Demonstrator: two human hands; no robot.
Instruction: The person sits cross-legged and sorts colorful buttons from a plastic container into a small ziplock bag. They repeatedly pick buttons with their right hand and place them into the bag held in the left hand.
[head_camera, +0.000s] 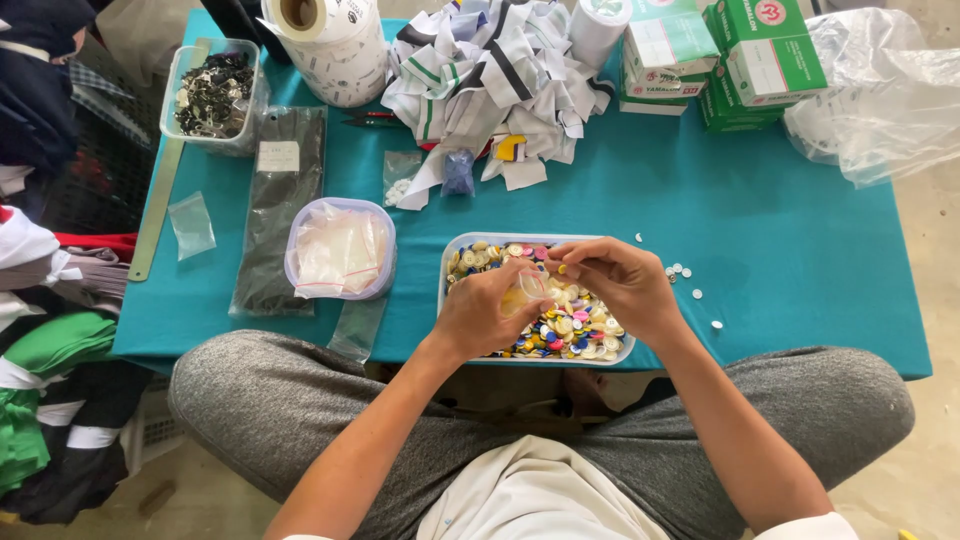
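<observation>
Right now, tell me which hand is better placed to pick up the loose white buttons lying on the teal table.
Right hand, probably. The loose white buttons lie just to its right, beside the button tray. The left hand holds a small clear bag on the far side.

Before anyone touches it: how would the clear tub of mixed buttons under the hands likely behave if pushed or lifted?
The tub of buttons looks heaped full, so probably heavy for its size. On the smooth teal table cover it would likely slide rather than tip, being low and wide. Tilted, loose buttons could spill and scatter like the stray white buttons.
</observation>
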